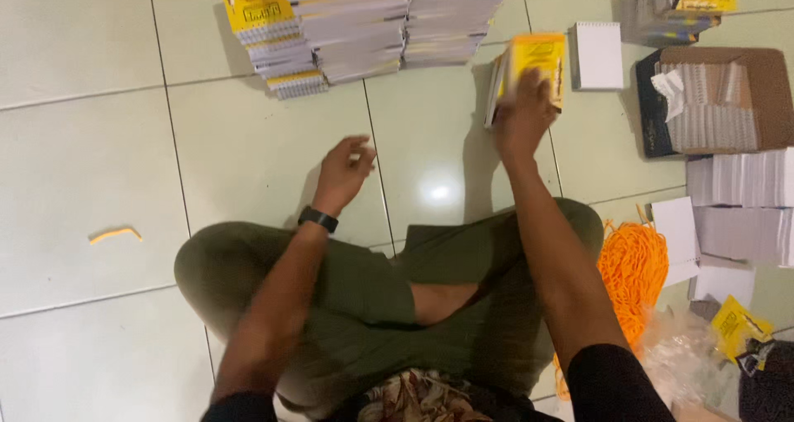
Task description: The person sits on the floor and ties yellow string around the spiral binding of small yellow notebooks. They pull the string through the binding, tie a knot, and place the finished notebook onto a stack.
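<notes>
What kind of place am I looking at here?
Likely a home or small workshop floor used for assembling notebooks by hand. Stacks of yellow-covered booklets sit on pale floor tiles, beside a cardboard box of white spiral bindings and a bundle of orange cords.

Yellow-covered booklet (536, 64) — upright on pale floor tiles.

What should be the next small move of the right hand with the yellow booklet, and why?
Probably carry the yellow booklet up and left onto the stacks. The right hand grips it standing on edge on the floor tiles, just below those stacks of similar yellow-covered booklets, while the left hand hangs empty.
</notes>
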